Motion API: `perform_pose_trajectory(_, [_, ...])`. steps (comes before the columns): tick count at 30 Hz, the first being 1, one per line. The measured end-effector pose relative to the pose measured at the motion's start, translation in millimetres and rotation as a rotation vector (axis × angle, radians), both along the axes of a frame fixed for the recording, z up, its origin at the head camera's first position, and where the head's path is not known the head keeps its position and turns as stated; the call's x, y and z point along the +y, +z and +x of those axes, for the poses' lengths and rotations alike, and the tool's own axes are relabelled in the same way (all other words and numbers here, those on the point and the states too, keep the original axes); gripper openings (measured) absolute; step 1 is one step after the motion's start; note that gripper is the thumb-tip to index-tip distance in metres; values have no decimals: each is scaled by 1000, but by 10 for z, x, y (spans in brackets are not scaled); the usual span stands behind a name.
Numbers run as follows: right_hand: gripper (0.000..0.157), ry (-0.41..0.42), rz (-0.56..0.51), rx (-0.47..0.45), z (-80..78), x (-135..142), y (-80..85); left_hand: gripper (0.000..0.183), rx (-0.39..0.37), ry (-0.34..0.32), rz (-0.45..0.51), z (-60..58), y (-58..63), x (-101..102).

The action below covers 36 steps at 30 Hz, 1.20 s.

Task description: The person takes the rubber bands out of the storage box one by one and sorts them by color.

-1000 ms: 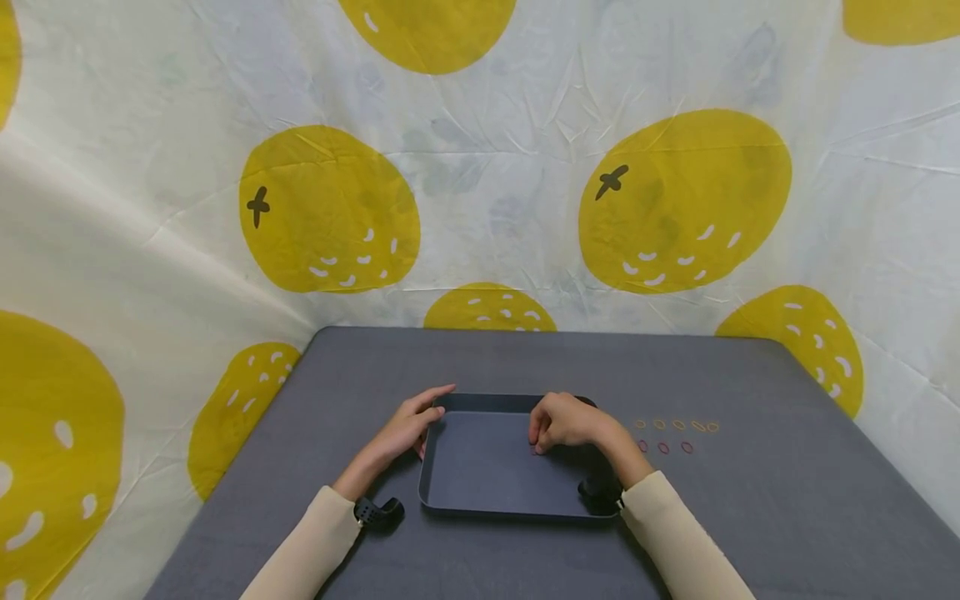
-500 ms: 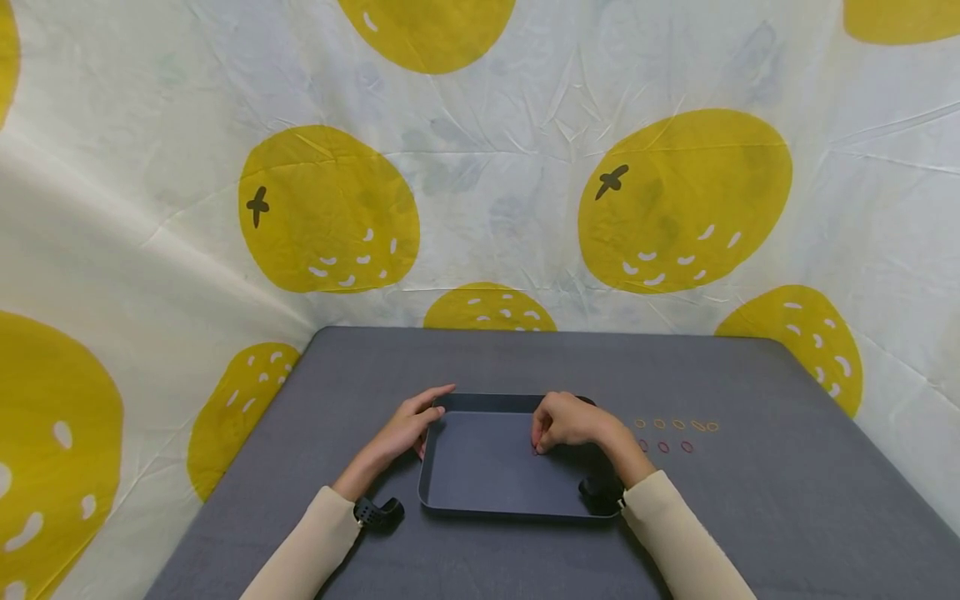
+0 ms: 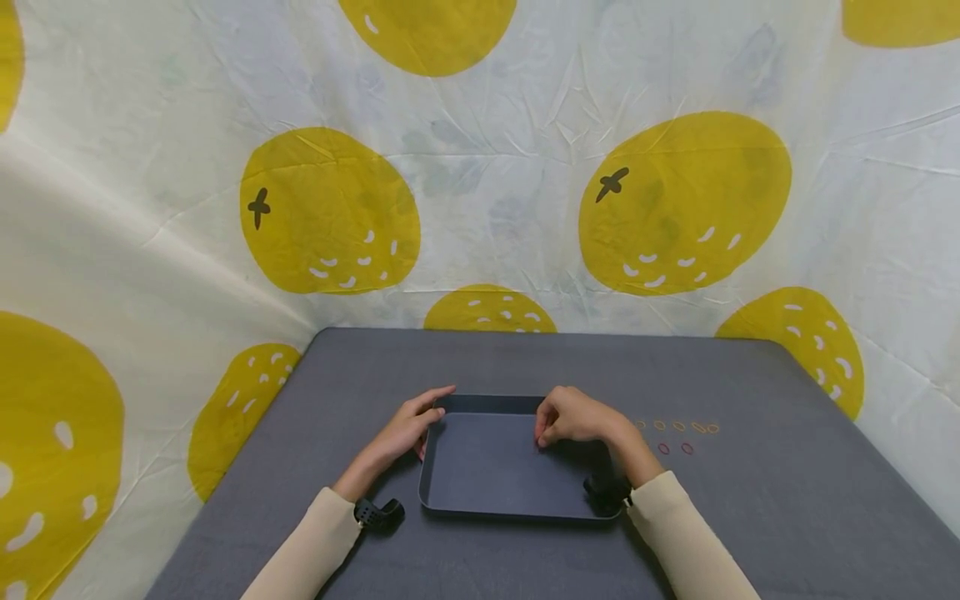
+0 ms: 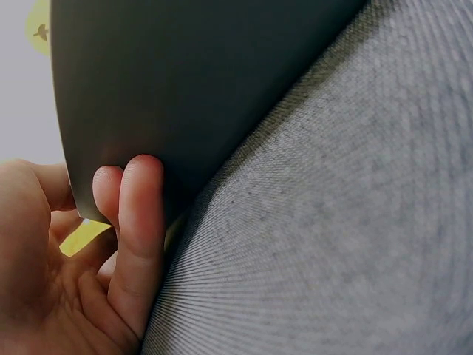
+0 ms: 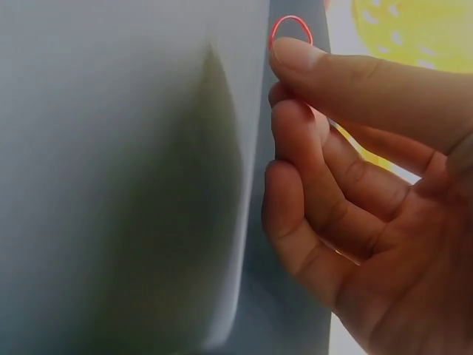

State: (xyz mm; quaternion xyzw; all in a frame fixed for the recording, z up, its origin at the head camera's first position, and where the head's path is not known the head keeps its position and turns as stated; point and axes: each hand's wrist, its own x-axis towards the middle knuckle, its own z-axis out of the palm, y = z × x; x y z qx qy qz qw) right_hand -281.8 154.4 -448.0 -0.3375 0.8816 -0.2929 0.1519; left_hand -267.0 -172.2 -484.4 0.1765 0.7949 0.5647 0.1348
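Note:
A dark grey rectangular tray [image 3: 517, 511] lies on the table in the head view. At its far left corner, my left hand [image 3: 405, 423] grips the wall, thumb over the rim and fingers against the outer side. The left wrist view shows those fingertips [image 4: 140, 192] on the tray's outside wall [image 4: 185, 81]. Over the right half of the tray, my right hand [image 3: 573, 417] pinches a thin red rubber band [image 5: 292, 21] between thumb and forefinger. Its loop stands up past the thumb tip in the right wrist view, while the other fingers curl below.
Right of the tray, several yellow rubber bands [image 3: 678, 426] lie in a row on the grey table [image 3: 750, 517]. Nearer me lie red rubber bands [image 3: 663, 448], partly hidden by my right forearm. A white curtain [image 3: 495, 208] with yellow fruit prints hangs behind the table.
My right hand has risen slightly and shifted a little right and away from me, still pinching. Its forearm now covers one red band seen earlier. The left hand and tray stay still.

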Motion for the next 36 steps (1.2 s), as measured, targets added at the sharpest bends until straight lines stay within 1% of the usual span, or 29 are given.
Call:
perform_pose_trajectory(1, [6,1,-1,4,0,6,6,46,-3,-2,0,0,-1,0])
perform_pose_trajectory(8, [5,1,-15,18,-5,41,26,45,27,37,-15,-157,-295,-27])
perform_pose_trajectory(14, [5,-2,-22,34,13,56,75,46,25,34,-16,-160,-288,-26])
perform_pose_trajectory(19, [6,-18,-16,41,40,53,131,45,28,42,-15,-153,-296,-28])
perform_pose_trajectory(25, [7,-17,-16,51,79,80,191,46,32,45,-6,-145,-311,-29])
perform_pose_trajectory(30, [8,-23,-34,45,103,143,234,46,31,46,-11,-144,-327,-28])
perform_pose_trajectory(36, [5,-45,-49,49,123,266,283,45,41,55,-16,-137,-313,-40])
